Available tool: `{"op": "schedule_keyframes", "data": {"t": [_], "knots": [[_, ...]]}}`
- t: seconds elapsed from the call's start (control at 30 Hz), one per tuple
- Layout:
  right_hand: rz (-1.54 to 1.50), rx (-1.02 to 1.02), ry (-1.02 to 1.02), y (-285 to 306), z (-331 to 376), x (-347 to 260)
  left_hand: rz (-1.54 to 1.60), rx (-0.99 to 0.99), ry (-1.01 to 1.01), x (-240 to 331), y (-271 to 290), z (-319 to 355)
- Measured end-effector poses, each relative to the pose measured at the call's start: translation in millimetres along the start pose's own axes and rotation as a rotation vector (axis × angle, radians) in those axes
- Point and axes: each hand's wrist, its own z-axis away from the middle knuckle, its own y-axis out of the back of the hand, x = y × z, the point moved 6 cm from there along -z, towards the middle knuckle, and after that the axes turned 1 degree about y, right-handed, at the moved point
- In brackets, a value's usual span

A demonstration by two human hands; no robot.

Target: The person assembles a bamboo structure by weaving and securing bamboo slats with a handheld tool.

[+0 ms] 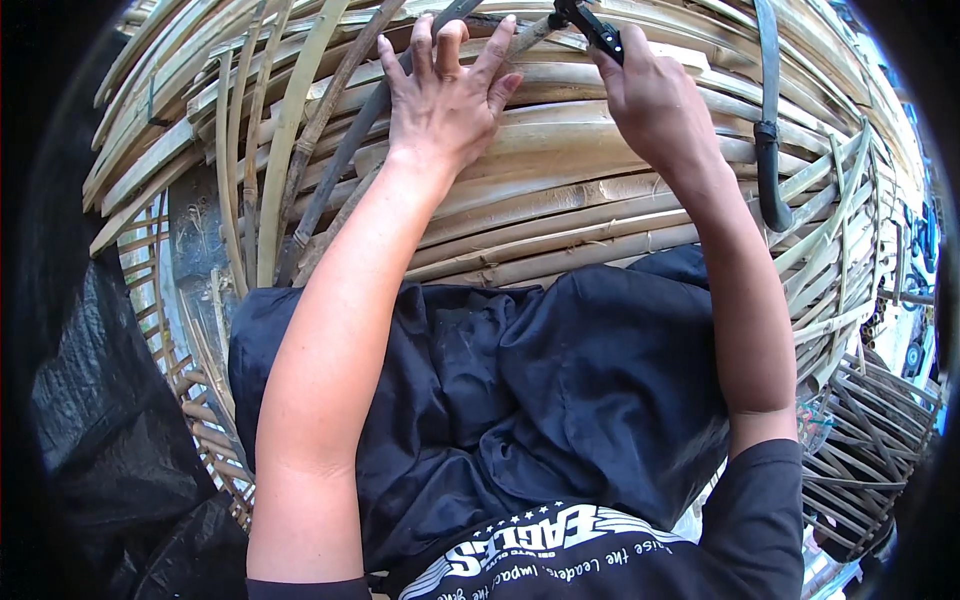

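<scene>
My left hand (440,105) lies over split bamboo strips (560,150) with its fingers spread, close to a dark strip that slants under it. A short way to its right, my right hand (660,100) is wrapped round a black-handled tool (600,38). The tool has metal rivets, and its dark head touches or lies near the end of a thin strip by the left fingers. The top edge cuts off part of the head, so its exact kind cannot be made out.
A long blade with a black hooked handle (768,180) rests on the strips at right. Several narrow slats (290,140) stand at left. Black plastic sheeting (100,400) hangs at far left. Dark cloth (480,370) covers my lap. A woven slatted basket (870,450) sits at lower right.
</scene>
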Motion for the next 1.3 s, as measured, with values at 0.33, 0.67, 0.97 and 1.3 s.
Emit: {"op": "schedule_keyframes", "data": {"t": [0.33, 0.67, 0.97, 1.3], "knots": [[-0.119, 0.275, 0.091, 28.7, 0.6, 7.7, 0.009, 0.054, 0.033, 3.3, 8.8, 2.1], [-0.228, 0.348, 0.082, 41.3, 0.6, 29.9, -0.075, 0.071, -0.041, -0.2, 25.7, -3.1], [-0.398, 0.270, 0.019, 38.8, 2.7, 40.8, -0.061, 0.054, 0.003, -4.1, 17.0, -8.8], [-0.368, 0.286, -0.013, 48.5, 0.3, 32.3, -0.059, 0.054, 0.045, -5.9, 9.4, -5.5]]}}
